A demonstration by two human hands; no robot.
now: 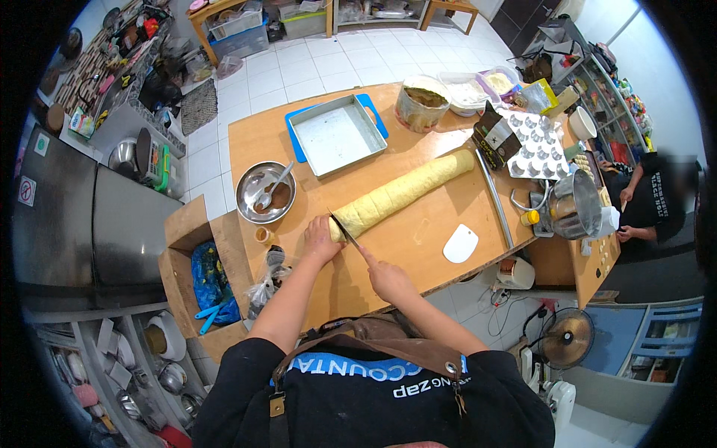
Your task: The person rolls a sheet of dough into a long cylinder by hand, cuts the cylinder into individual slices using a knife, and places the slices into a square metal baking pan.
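By the near edge of the table (pixel 418 257), the right hand (pixel 390 281) is gripping a knife (pixel 348 234) across one end of the dough roll (pixel 407 193), which the left hand (pixel 322 239) is touching, how tightly I cannot tell, the roll stretching toward the right edge, a pan (pixel 338 138) sitting near the far edge.

A long, pale yellow dough roll (pixel 407 193) lies diagonally across a light brown table (pixel 343 287), its near end at lower left, its far end at upper right. Faint crosswise lines mark its rounded top at intervals. A knife (pixel 344 228) with a dark blade crosses the dough roll close to its lower-left end, tip pointing away, handle angled toward the table's near side.
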